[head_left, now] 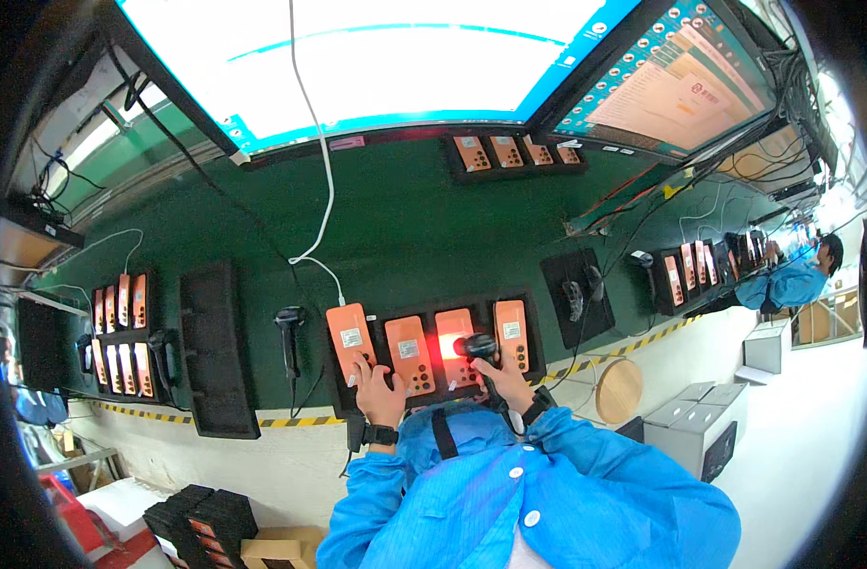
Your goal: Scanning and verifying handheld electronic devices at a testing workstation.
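Blue smock nearest me. Left hand: fingers spread, tips on lower end of leftmost orange phone. Right hand: my fingers wrapped round barcode scanner, red light on third phone in black tray before me. Best, I judge: steady grip, beam square, clear of neighbouring labels. White cable joins leftmost phone, may hinder left hand. Second scanner, long black tray at left on green table; monitors beyond.

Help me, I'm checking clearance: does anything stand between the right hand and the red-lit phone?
Only the black scanner in the right hand: its head hides part of the red-lit phone from view. Nothing else visible intervenes.
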The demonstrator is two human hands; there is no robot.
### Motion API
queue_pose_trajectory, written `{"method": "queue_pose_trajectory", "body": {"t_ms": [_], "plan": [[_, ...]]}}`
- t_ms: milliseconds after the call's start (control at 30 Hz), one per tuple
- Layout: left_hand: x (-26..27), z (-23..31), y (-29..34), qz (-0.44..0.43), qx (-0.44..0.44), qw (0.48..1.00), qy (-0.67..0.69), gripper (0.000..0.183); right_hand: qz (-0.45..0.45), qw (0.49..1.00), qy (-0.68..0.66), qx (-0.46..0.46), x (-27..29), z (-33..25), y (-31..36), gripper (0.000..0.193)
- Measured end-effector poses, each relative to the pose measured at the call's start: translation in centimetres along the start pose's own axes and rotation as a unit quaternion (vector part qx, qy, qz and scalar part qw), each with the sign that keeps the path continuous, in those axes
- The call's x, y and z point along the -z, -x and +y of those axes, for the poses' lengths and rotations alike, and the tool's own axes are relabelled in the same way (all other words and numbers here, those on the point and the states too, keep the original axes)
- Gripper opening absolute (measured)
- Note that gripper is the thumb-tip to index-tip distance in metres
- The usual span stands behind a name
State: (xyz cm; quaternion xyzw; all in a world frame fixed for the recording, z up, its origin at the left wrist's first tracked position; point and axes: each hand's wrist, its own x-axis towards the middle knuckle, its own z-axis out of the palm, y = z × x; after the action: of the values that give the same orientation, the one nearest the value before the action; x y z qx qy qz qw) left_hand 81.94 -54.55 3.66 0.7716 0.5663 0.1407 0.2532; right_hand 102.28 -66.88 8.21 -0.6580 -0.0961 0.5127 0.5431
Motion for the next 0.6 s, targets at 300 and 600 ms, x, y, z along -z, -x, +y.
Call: {"method": "queue_pose_trajectory", "body": {"t_ms": [300,600], "plan": [[-0.3,0.3,-0.5,0.011,-0.019,1.0,0.011,0.015,-0.034,0.999,-0.003,-0.029,3.8,-1.1,-0.4,0.027],[1.3,5.8,-1.7,-0.062,-0.063,0.973,0.214,0.021,0.185,0.97,0.062,0.144,14.5,-4.0,-7.4,0.028]]}}
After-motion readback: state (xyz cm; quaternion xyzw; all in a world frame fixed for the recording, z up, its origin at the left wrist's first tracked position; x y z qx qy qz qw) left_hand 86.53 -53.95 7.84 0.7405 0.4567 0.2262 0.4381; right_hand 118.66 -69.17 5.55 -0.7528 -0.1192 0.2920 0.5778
